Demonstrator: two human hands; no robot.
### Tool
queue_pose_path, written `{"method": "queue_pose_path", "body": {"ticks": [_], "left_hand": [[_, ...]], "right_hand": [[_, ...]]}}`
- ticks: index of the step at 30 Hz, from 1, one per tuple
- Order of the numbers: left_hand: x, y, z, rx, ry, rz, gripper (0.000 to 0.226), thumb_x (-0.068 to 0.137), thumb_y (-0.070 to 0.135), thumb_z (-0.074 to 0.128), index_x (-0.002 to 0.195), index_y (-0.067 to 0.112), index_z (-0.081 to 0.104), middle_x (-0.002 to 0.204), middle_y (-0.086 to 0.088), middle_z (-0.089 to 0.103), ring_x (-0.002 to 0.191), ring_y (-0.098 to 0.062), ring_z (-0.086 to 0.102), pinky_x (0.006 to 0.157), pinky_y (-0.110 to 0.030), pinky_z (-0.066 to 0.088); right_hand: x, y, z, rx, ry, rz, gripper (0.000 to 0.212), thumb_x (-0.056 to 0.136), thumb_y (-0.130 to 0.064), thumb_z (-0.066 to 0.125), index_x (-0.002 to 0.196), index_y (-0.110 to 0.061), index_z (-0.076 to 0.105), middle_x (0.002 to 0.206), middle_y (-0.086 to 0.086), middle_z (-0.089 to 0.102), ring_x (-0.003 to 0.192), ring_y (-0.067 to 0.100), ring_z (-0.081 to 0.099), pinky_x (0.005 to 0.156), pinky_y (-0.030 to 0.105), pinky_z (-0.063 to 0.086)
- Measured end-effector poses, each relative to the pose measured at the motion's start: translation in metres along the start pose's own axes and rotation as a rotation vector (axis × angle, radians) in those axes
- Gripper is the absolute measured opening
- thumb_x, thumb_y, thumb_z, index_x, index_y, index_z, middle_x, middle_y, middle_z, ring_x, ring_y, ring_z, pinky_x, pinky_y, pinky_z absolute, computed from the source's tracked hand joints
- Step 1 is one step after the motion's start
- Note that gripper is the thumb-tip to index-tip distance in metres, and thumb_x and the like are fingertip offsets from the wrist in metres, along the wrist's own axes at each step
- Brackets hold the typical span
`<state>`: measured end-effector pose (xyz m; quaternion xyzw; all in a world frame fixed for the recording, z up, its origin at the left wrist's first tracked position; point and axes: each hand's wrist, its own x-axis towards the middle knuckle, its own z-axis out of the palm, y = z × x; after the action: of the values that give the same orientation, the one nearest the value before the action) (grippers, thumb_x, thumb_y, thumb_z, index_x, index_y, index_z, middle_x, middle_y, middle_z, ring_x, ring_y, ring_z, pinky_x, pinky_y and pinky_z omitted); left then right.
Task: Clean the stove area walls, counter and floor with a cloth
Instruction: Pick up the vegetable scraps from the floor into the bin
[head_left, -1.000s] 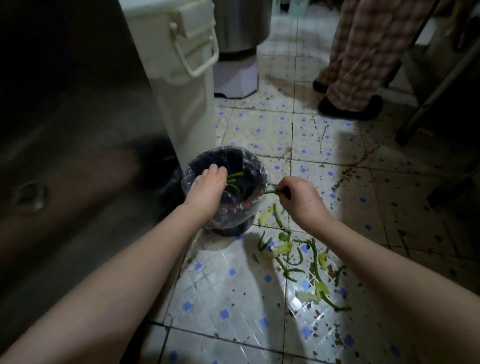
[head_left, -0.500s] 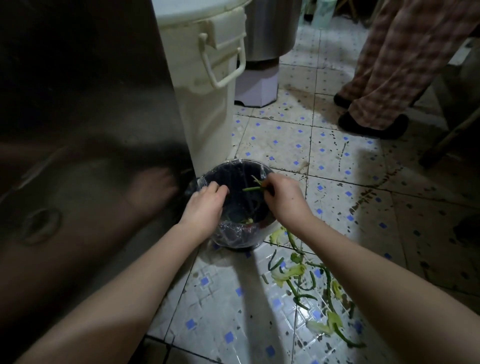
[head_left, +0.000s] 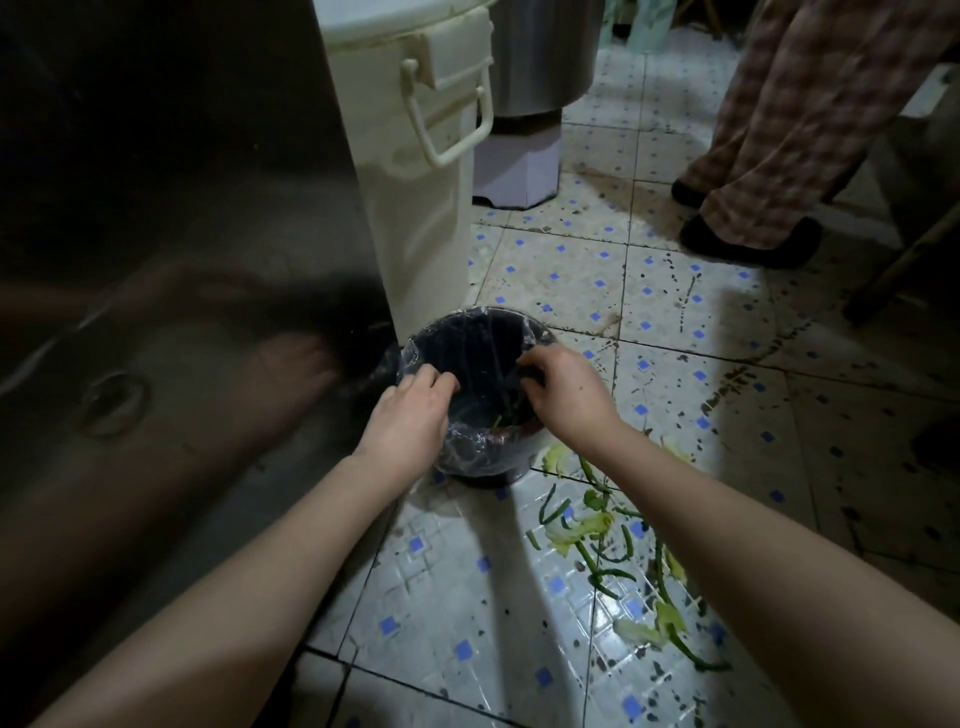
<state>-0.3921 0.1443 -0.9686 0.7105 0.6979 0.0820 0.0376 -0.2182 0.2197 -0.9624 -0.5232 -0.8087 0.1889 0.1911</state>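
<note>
A small dark bin (head_left: 511, 470) with a clear plastic liner stands on the tiled floor (head_left: 561, 280), with a few green scraps inside it. My left hand (head_left: 410, 415) grips its left rim, fingers curled over the liner. My right hand (head_left: 569, 397) is at the right rim, fingers curled down over the edge; no stem shows in them. Green stems and pale leaf scraps (head_left: 597, 527) lie scattered on the floor just right of the bin, under my right forearm. No cloth is in view.
A steel cabinet front (head_left: 182, 260) fills the left. A tall white bucket (head_left: 415, 171) with a handle stands behind the bin. A steel pot (head_left: 540, 57) sits on a lilac stool (head_left: 519, 166). A person in checked trousers (head_left: 779, 130) stands at the back right.
My right hand carried a green stem from the floor pile over the bin, and the stem no longer shows in its fingers. My left hand stayed on the rim. The view moved closer.
</note>
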Motion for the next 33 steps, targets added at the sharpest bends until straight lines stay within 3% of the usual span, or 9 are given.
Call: {"method": "queue_pose_path", "body": {"ticks": [5,14,25,30,33], "left_hand": [[-0.007,0.016,0.005,0.014,-0.004,0.052,0.034,0.095,0.013,0.046,0.129,0.016,0.046,0.118,-0.005,0.049,0.107,-0.024,0.051,0.089,-0.035,0.040],[-0.024,0.064,0.029,0.036,-0.014,0.231,0.029,0.094,0.013,0.048,0.123,0.013,0.046,0.111,-0.007,0.048,0.097,-0.026,0.049,0.079,-0.035,0.039],[-0.051,0.093,0.100,0.206,-0.232,0.390,0.039,0.090,0.009,0.051,0.126,0.019,0.041,0.118,-0.003,0.046,0.100,-0.023,0.049,0.076,-0.032,0.034],[-0.066,0.092,0.130,0.257,-0.366,0.438,0.041,0.090,0.013,0.056,0.127,0.019,0.039,0.124,-0.005,0.044,0.108,-0.024,0.048,0.087,-0.034,0.039],[-0.075,0.088,0.144,0.296,-0.403,0.464,0.037,0.093,0.012,0.050,0.128,0.018,0.039,0.127,-0.006,0.042,0.112,-0.026,0.046,0.088,-0.035,0.038]], "right_hand": [[-0.020,0.022,-0.015,-0.077,0.023,0.059,0.022,0.090,-0.014,0.053,0.109,-0.019,0.064,0.110,0.004,0.062,0.100,0.025,0.058,0.072,0.031,0.044],[-0.087,0.073,-0.028,-0.166,-0.064,0.136,0.030,0.092,-0.014,0.051,0.121,-0.020,0.056,0.123,0.002,0.059,0.113,0.022,0.054,0.089,0.039,0.049],[-0.190,0.137,0.018,-0.180,-0.247,0.322,0.034,0.089,-0.008,0.051,0.122,-0.016,0.056,0.120,0.005,0.058,0.111,0.023,0.053,0.083,0.033,0.046],[-0.221,0.157,0.027,-0.189,-0.298,0.439,0.038,0.089,-0.007,0.052,0.126,-0.016,0.052,0.124,0.006,0.054,0.113,0.024,0.051,0.088,0.036,0.047],[-0.235,0.168,0.032,-0.261,-0.361,0.398,0.039,0.088,-0.001,0.051,0.124,-0.016,0.052,0.129,0.006,0.052,0.115,0.022,0.049,0.089,0.032,0.046]]}}
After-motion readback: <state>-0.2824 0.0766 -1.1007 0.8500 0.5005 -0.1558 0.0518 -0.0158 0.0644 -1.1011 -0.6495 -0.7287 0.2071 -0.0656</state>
